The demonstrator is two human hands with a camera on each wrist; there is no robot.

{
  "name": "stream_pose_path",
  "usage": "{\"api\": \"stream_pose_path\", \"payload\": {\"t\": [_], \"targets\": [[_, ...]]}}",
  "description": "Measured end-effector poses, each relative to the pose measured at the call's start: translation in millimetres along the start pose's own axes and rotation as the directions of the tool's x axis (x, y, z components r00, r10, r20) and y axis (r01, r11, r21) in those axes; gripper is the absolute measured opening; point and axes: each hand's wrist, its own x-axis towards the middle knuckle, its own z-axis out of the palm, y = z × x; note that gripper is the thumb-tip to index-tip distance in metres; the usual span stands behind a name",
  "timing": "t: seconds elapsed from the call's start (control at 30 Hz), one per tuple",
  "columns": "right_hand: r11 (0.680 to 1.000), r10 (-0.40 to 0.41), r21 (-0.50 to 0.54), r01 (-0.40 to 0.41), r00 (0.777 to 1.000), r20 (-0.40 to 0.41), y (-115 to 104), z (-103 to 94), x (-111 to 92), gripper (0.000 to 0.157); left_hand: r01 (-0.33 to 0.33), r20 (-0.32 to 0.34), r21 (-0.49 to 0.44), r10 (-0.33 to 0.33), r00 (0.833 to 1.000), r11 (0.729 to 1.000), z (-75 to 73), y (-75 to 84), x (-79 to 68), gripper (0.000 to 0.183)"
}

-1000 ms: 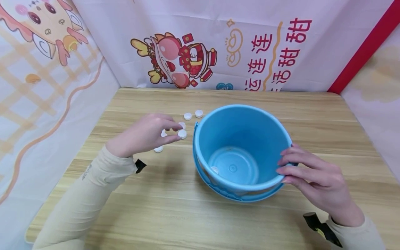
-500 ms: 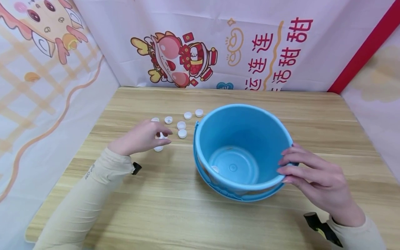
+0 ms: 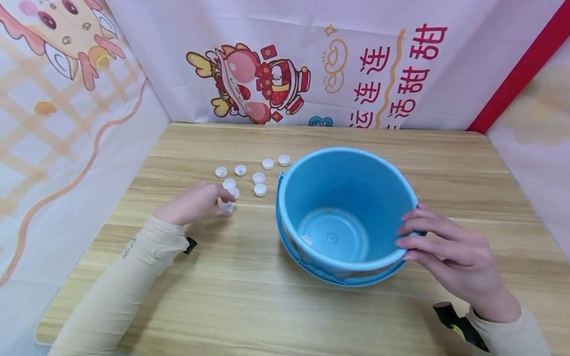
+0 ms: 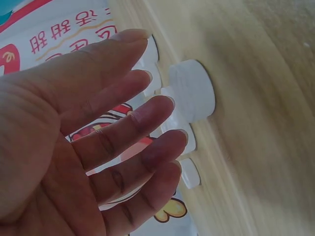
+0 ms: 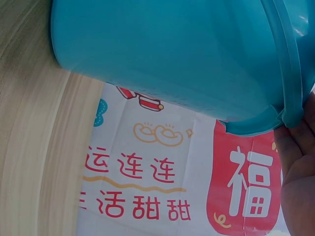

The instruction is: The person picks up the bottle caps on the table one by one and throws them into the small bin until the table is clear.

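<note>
Several white bottle caps lie on the wooden table left of the blue bucket [image 3: 347, 190]. My left hand [image 3: 196, 202] is over the nearest cap [image 3: 226, 206], thumb and fingers apart around it. In the left wrist view the left hand [image 4: 98, 132] has slightly bent, spread fingers, and a cap [image 4: 192, 91] stands just beyond the fingertips. My right hand [image 3: 458, 257] grips the bucket's right rim, fingertips over the edge. In the right wrist view the right hand [image 5: 300, 167] is by the handle joint. One white cap [image 3: 306, 240] lies inside the bucket.
The wooden table [image 3: 267, 306] meets a printed cloth backdrop [image 3: 156, 54] at its far edge. More cloth hangs at left and right. The bucket's handle [image 3: 329, 281] hangs down on the near side. A cap [image 3: 283, 159] lies close to the bucket's far left side.
My left hand has moved left and nearer, from the caps by the bucket to the nearest cap, uncovering several caps behind it. The right hand and bucket have stayed in place.
</note>
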Motion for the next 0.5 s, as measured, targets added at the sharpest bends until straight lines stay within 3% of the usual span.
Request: {"api": "stream_pose_path", "payload": {"t": [0.5], "targets": [[1.000, -0.019, -0.008, 0.018, 1.000, -0.008, 0.8, 0.2, 0.5, 0.024, 0.055, 0.026, -0.019, -0.054, 0.998, 0.998, 8.3, -2.6, 2.6, 0.033]]}}
